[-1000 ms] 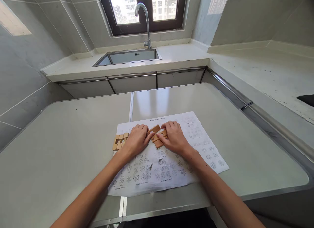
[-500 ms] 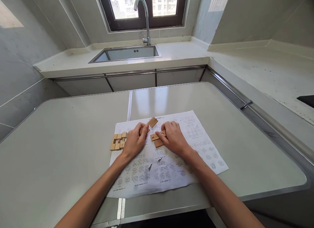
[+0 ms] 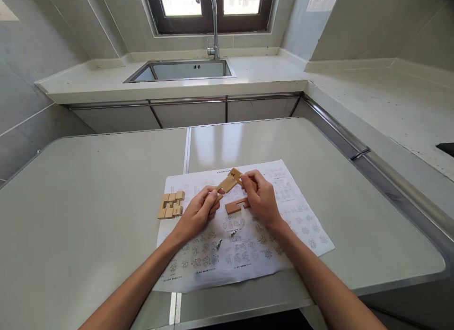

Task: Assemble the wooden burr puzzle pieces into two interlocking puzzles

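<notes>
My left hand (image 3: 196,214) and my right hand (image 3: 260,197) are raised a little above a printed instruction sheet (image 3: 301,216) on a pale table (image 3: 88,188). Together they pinch a notched wooden puzzle bar (image 3: 230,181), the left at its near end, the right at its far end. A second notched wooden bar (image 3: 237,205) lies on the sheet just below my right hand. A small stack of several more wooden puzzle bars (image 3: 170,204) rests at the sheet's left edge, left of my left hand.
Beyond the table runs a white counter with a steel sink (image 3: 179,70) and a curved tap (image 3: 213,22) under a window. The counter continues along the right wall (image 3: 390,98). A seam (image 3: 187,145) splits the tabletop.
Both hands have lifted off the sheet. One wooden bar has come up with them and is held between both hands; the other bar stays on the paper. The view has tilted slightly down.
</notes>
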A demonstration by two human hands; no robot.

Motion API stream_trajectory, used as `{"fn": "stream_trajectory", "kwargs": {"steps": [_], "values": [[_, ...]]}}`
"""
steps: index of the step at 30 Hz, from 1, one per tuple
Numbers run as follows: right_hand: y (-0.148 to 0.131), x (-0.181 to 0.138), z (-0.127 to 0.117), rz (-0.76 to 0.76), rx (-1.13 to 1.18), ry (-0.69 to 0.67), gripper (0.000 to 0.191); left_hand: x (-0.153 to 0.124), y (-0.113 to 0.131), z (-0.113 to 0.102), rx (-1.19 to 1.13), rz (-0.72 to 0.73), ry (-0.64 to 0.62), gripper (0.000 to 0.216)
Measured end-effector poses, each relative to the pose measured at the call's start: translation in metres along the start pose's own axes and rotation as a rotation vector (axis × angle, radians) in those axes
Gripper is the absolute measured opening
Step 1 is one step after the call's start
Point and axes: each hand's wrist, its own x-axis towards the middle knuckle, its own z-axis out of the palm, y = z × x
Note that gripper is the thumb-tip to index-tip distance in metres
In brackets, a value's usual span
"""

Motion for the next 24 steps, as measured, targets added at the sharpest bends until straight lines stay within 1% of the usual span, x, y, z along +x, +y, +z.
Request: {"fn": "stream_trajectory", "kwargs": {"steps": [2,4,9,12,14,18,20,24], "values": [[-0.003,-0.002,0.001,0.069,0.074,-0.001,0.03,-0.002,0.0,0.0,0.056,0.006,-0.024,0.044],[-0.005,-0.004,0.002,0.087,0.098,-0.019,0.03,-0.004,0.001,0.0,0.12,0.022,-0.034,0.044],[-0.012,-0.005,0.006,0.018,0.025,-0.088,0.041,-0.005,0.001,0.0,0.217,0.06,-0.01,0.044],[-0.015,-0.007,0.008,-0.022,0.017,-0.116,0.044,-0.005,0.0,0.0,0.253,0.08,-0.002,0.043],[-0.016,-0.009,0.008,-0.012,0.028,-0.132,0.046,-0.005,-0.001,0.0,0.262,0.088,0.005,0.042],[-0.017,-0.012,0.008,0.025,0.014,-0.172,0.048,-0.006,-0.001,0.001,0.258,0.088,0.059,0.039],[-0.016,-0.012,0.008,0.002,-0.009,-0.187,0.048,-0.006,-0.001,0.001,0.258,0.089,0.081,0.039],[-0.014,-0.012,0.009,-0.108,-0.07,-0.185,0.048,-0.005,-0.003,0.001,0.269,0.088,0.093,0.04]]}}
